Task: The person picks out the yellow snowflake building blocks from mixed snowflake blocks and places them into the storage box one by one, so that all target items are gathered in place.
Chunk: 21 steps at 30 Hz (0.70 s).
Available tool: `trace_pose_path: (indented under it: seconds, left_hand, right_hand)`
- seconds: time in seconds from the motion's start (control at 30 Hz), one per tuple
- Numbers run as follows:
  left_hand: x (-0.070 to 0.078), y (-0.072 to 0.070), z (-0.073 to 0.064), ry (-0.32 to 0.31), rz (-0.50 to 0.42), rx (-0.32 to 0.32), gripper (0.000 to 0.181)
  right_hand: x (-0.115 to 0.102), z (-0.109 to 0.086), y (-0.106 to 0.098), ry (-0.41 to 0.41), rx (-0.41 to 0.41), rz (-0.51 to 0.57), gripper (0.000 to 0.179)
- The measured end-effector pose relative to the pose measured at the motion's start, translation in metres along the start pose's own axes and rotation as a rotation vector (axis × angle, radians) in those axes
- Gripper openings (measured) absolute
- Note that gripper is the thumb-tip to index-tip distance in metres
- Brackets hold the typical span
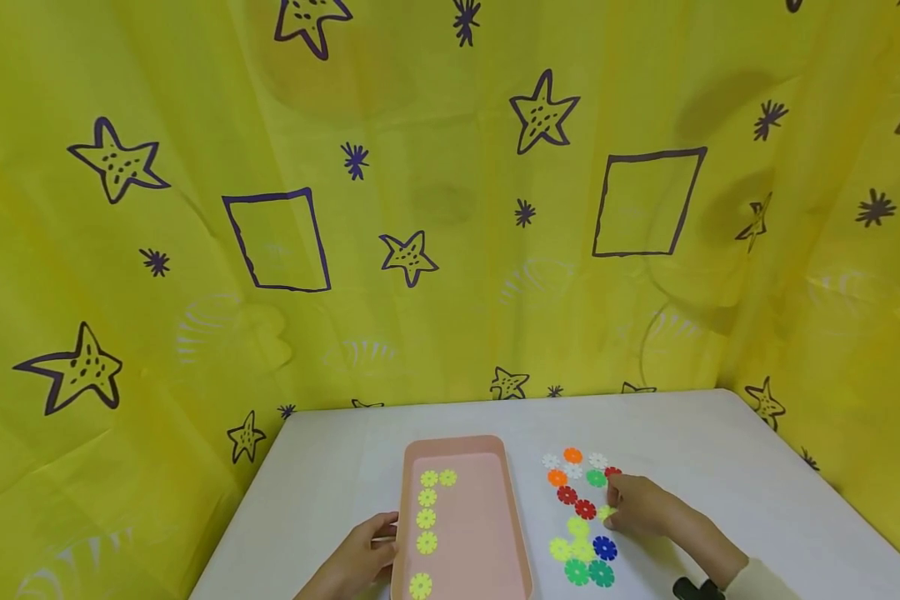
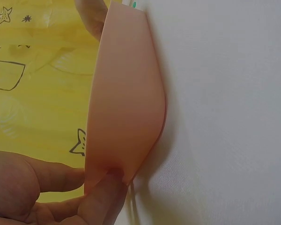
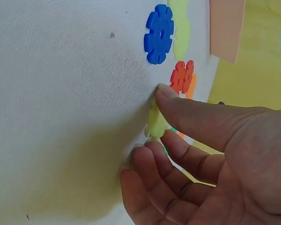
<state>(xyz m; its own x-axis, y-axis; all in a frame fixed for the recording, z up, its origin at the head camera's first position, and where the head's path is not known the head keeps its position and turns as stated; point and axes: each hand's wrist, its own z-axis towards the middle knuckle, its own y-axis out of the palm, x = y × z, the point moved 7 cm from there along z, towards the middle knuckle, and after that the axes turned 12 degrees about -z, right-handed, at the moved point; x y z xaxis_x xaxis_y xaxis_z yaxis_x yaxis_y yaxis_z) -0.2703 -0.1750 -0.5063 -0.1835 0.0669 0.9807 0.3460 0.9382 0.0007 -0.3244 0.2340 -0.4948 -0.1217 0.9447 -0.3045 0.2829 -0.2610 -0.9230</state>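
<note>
My right hand pinches a yellow notched building disc between thumb and fingers, low over the white tabletop at the right of the loose discs. Beside it in the head view lie a blue disc, red discs and more yellow discs. My left hand grips the left side of a pink tray; the left wrist view has its thumb at the rim and its fingertips against the outer wall. Inside the tray, several yellow discs lie along the left side.
Green discs lie nearest the front of the loose group; orange and white discs lie toward the back. A dark object sits by the right forearm. Yellow patterned curtain surrounds the white table.
</note>
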Motion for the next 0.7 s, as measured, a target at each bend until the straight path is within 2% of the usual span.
trace_pose_path:
  seconds: [0.2,0.4,0.53,0.7]
  left_hand:
    - [-0.001,0.000,0.001,-0.006,0.006,0.012,0.052]
    - [-0.001,0.000,0.001,-0.007,-0.005,0.010,0.052]
    - [0.000,0.000,0.000,-0.005,-0.025,-0.002,0.053]
    - [-0.001,-0.001,0.000,-0.003,-0.020,-0.003,0.053]
  right_hand:
    - [0.002,0.002,0.000,0.004,-0.011,0.025,0.029]
    - [0.007,0.004,0.000,-0.004,-0.013,0.125,0.023]
    - [0.012,0.003,-0.001,0.014,-0.016,0.187,0.019]
    - [0.015,0.003,-0.002,0.042,-0.018,0.198,0.015]
